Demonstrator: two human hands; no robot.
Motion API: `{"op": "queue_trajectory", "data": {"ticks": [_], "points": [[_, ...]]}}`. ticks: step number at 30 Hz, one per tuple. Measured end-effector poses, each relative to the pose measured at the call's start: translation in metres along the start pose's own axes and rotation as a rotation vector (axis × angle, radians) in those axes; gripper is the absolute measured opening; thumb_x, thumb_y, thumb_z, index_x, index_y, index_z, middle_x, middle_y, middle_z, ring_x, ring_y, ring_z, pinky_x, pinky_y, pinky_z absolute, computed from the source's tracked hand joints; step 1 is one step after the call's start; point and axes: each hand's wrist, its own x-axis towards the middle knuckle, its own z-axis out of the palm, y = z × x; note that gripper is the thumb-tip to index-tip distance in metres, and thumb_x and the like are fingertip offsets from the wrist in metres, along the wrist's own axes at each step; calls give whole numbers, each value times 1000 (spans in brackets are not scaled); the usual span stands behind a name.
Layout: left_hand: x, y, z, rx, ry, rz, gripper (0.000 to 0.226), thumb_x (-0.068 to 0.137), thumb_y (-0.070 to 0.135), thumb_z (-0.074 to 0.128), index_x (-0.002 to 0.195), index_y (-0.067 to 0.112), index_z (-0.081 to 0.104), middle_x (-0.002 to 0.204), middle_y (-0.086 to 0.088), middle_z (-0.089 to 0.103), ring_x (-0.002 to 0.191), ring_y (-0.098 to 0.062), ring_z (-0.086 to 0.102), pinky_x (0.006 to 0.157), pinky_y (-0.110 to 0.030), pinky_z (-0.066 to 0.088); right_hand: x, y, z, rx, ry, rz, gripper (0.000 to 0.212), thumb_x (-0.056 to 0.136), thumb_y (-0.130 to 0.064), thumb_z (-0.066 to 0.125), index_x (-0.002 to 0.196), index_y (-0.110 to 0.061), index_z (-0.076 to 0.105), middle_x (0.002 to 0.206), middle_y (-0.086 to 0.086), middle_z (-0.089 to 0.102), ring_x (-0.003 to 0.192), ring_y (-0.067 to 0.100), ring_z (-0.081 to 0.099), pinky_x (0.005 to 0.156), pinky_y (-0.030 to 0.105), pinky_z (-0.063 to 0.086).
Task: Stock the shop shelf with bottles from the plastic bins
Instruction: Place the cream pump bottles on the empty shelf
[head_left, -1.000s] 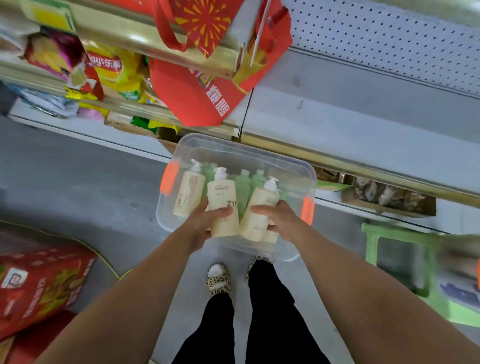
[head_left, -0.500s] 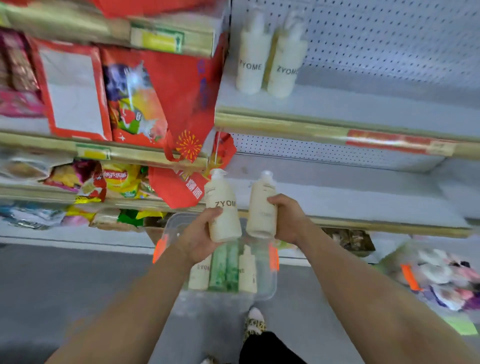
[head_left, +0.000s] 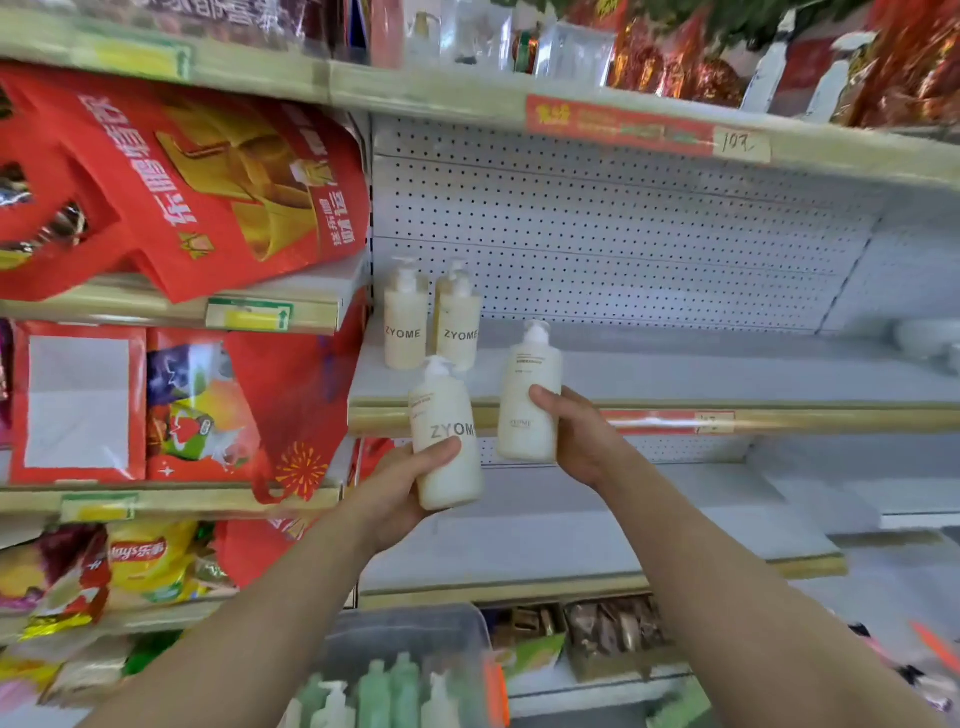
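Observation:
My left hand (head_left: 397, 488) grips a cream pump bottle marked ZYOME (head_left: 447, 441) by its lower body, held up just below the grey shelf's front edge (head_left: 675, 384). In my right hand (head_left: 576, 436) is a second cream pump bottle (head_left: 527, 395), raised in front of the same shelf edge. Two matching cream bottles (head_left: 428, 325) stand upright at the shelf's left end against the pegboard. Below, a clear plastic bin (head_left: 447, 631) holds green and cream pump bottles.
Red gift bags (head_left: 197, 176) and snack packets (head_left: 140, 561) fill the shelves on the left. The shelf above (head_left: 571, 109) carries wrapped goods and price labels. A lower grey shelf (head_left: 623, 530) sits under the bottles. Small boxes of goods (head_left: 608, 629) lie beside the bin.
Both hands have lifted their bottles out of the bin up to the shelf with the two standing bottles. My view has tilted upward with them.

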Motion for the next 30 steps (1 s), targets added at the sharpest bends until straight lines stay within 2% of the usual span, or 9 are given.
{"op": "queue_trajectory", "data": {"ticks": [2,4,8,13,18,21,23,26,30], "points": [[12,8,9,26,2,26,47,75,18,72,119,4,62,110,-12,72,101,-26,69,76,-41,57,16,-15,-7,-15,43,-30,63,76,-31,77,132,-9,57,121,13,68,115,33,64,93,52,54],[26,13,14,32,8,43,49,74,16,76,119,4,60,107,-11,74,101,-26,69,79,-42,57,34,-27,-15,-29,87,-51,67,72,-30,80,131,-10,57,124,13,68,116,33,64,97,54,52],[63,20,15,19,15,104,78,61,23,86,131,7,55,118,-11,70,106,-25,68,80,-42,57,80,-39,-40,-79,157,-86,73,64,-25,83,130,-13,57,125,7,68,115,28,64,101,47,51],[102,25,12,13,41,184,84,54,27,90,129,8,57,119,-12,69,102,-23,69,76,-38,57,146,-31,-69,-139,192,-55,82,62,-14,89,134,-19,50,127,4,63,116,26,61,101,49,48],[126,34,10,43,62,209,92,47,35,96,125,4,60,121,-19,67,106,-31,68,78,-40,58,205,-25,-80,-189,141,-53,76,70,-4,86,133,-20,47,122,1,62,110,18,60,84,34,47],[135,38,9,30,70,224,85,55,29,92,127,1,58,125,-20,66,109,-32,67,83,-43,58,241,-24,-84,-246,82,-49,78,70,-4,87,136,-19,46,121,1,64,109,18,61,88,35,47],[142,40,10,23,94,246,92,50,31,95,129,1,57,126,-20,65,111,-31,66,84,-42,58,260,-22,-85,-282,55,-50,78,70,-7,88,136,-21,49,120,2,66,111,20,62,92,37,49],[149,42,13,21,127,275,100,47,32,97,130,-2,54,128,-21,63,116,-33,63,90,-43,57,283,-22,-82,-327,19,-56,74,72,-9,87,136,-22,52,118,0,68,109,17,64,88,32,49],[151,45,17,47,117,297,96,52,30,95,132,-1,53,129,-22,63,116,-33,63,88,-39,57,299,-25,-78,-404,3,-63,65,74,-16,87,130,-25,55,109,-8,69,102,11,64,83,29,49]]}}
